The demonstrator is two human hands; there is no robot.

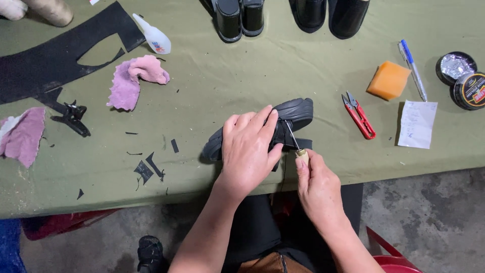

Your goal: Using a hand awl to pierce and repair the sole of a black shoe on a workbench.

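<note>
The right hand point(319, 188) sits nearest, just past the desk's near edge, fingers curled tight round the pale wooden handle of an awl point(295, 143) whose thin metal shaft slants up into a black sandal point(283, 124). The left hand point(248, 146) lies palm down over the sandal, fingers spread and bent across its straps, pressing it to the green cloth of the desk point(242, 76) near the middle of the near edge. To the right lie red thread snips point(359, 115), an orange sponge block point(388, 80), a blue pen point(413, 70), a white paper slip point(417, 124) and round polish tins point(462, 78). Leftward are fuzzy pink rags point(134, 81), black rubber scraps point(149, 169) and a white glue bottle point(153, 35). Dark shoes point(288, 15) stand along the far edge.
</note>
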